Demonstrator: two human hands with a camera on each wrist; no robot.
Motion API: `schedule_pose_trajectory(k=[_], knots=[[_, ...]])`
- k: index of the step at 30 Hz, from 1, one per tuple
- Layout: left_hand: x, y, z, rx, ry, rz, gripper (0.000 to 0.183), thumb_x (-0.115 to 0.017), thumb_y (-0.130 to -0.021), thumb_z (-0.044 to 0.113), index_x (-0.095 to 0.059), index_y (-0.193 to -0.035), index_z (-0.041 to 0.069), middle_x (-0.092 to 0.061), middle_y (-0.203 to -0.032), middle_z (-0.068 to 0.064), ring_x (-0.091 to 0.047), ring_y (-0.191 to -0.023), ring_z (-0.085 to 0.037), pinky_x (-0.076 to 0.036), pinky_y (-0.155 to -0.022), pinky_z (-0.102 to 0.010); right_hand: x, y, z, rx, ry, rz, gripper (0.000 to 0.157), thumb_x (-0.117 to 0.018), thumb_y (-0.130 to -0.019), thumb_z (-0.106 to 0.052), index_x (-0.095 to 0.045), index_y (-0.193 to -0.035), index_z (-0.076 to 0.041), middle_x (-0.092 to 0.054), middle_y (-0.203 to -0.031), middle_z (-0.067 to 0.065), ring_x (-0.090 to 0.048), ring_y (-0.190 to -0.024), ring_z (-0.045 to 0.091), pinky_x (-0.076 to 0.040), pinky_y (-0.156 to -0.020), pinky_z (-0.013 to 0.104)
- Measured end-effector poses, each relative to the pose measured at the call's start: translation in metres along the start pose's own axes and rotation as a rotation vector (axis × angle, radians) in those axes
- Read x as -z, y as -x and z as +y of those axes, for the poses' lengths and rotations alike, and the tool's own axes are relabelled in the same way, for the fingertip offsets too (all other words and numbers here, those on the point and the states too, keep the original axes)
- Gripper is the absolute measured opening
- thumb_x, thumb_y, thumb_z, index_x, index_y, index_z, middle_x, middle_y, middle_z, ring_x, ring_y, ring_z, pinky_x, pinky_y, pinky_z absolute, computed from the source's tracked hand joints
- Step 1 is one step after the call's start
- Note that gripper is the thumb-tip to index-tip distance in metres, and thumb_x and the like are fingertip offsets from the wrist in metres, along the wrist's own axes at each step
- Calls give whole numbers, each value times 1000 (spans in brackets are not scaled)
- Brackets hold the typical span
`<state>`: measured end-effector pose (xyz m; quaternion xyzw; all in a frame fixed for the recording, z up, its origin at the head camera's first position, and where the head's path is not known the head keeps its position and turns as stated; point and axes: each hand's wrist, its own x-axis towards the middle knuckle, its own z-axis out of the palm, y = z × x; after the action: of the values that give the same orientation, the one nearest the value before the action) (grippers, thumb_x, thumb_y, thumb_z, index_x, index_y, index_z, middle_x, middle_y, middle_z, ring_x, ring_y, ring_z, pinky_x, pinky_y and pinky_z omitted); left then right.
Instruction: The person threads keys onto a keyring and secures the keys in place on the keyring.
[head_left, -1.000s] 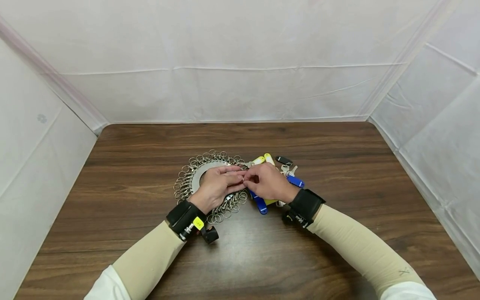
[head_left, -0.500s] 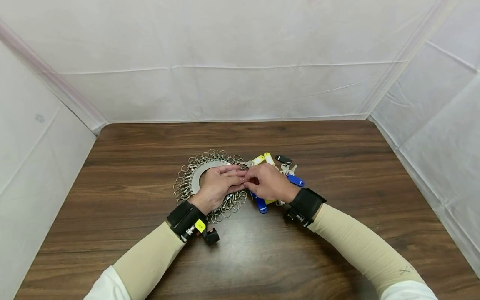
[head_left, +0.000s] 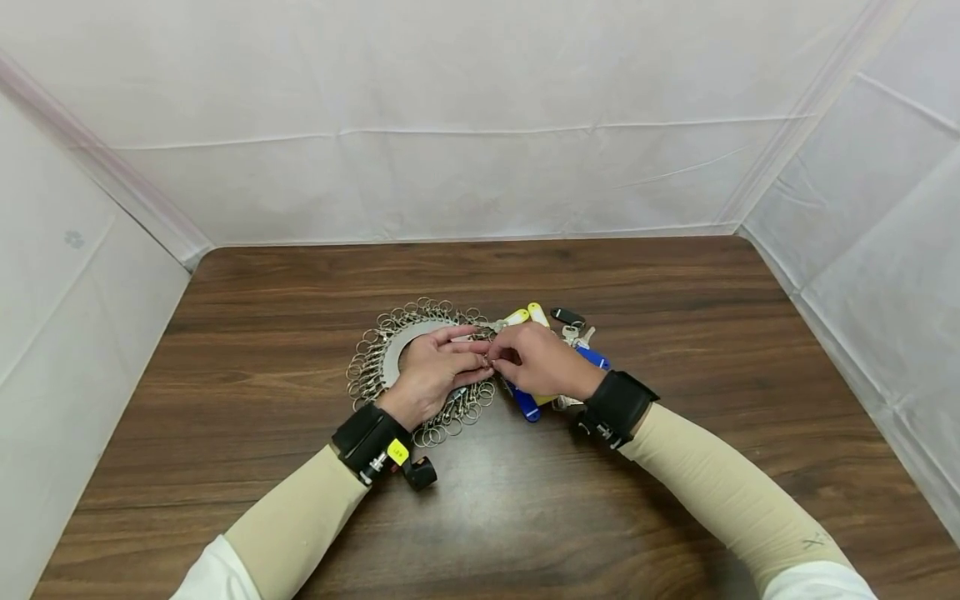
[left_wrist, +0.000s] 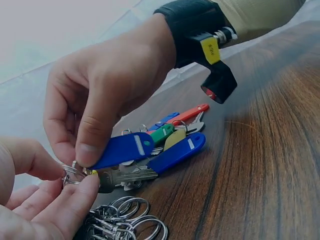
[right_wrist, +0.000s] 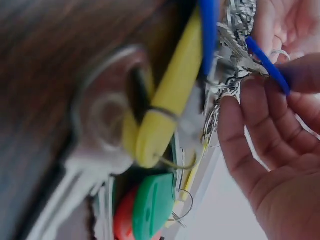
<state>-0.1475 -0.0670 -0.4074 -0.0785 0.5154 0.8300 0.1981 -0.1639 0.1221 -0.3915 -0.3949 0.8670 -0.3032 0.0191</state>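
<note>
My left hand (head_left: 435, 367) lies over a flat grey ring-shaped key holder (head_left: 392, 358), whose outer edge is lined with clips and split rings (head_left: 360, 375). In the left wrist view its thumb and fingers pinch a small split ring (left_wrist: 72, 175). My right hand (head_left: 543, 362) meets it fingertip to fingertip. Between its thumb and fingers it pinches a blue key tag (left_wrist: 120, 150), right at that split ring. A silver key (right_wrist: 242, 55) shows beside the tag in the right wrist view. The fingers hide part of the ring and the tag's end.
Right of the holder, around my right hand, lie tagged keys: yellow tags (head_left: 537, 315), a black tag (head_left: 567, 317), a blue tag (head_left: 592, 357), a green tag (left_wrist: 162, 134) and a red tag (left_wrist: 192, 114). White sheeting (head_left: 480, 183) walls in the brown wooden table (head_left: 262, 283).
Both hands stay together at the holder's right side. My right hand and wrist have tilted slightly, and a blue tag below it has shifted a little.
</note>
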Motion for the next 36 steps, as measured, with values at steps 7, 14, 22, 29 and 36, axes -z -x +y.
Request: schedule_pose_trajectory(k=[7, 14, 22, 29, 36], knots=[[-1, 4, 1, -52, -90, -26, 65, -61, -76, -23, -44, -135, -3, -66, -107, -23, -67, -89, -31, -55, -82, -41, 2, -2, -2, -146, -136, 22, 9, -64, -88, -5, -68, -85, -12, -59, -68, -5, -52, -57, 9, -45, -53, 27], [-2, 8, -4, -210, -339, -32, 70, -64, -77, -17, -40, -140, -1, -66, -108, -23, -67, -90, -26, -56, -76, -31, 4, -5, -6, -180, -168, 31, 9, -65, -87, -5, -70, -83, -12, -62, -69, -6, -53, -58, 9, -44, -54, 27], [-13, 27, 12, -249, -518, -60, 72, -58, -79, -15, -31, -145, -4, -64, -111, -26, -63, -98, -35, -53, -71, -18, 5, -10, -10, -226, -172, 9, 11, -65, -87, -5, -70, -80, -12, -60, -64, -5, -52, -57, 11, -42, -53, 27], [-15, 27, 14, -268, -584, -62, 60, -60, -80, -13, -41, -137, -9, -65, -109, -26, -64, -97, -32, -53, -73, -18, 6, -10, -11, -218, -171, 8, 12, -64, -87, -3, -69, -79, -12, -59, -64, -5, -52, -57, 10, -43, -53, 26], [-2, 8, -3, -299, -607, -75, 26, -67, -82, -6, -67, -108, -6, -68, -104, -22, -65, -96, -27, -54, -76, -21, 8, -8, -11, -212, -178, 16, 13, -63, -89, -5, -68, -80, -12, -60, -66, -5, -52, -59, 11, -43, -56, 28]])
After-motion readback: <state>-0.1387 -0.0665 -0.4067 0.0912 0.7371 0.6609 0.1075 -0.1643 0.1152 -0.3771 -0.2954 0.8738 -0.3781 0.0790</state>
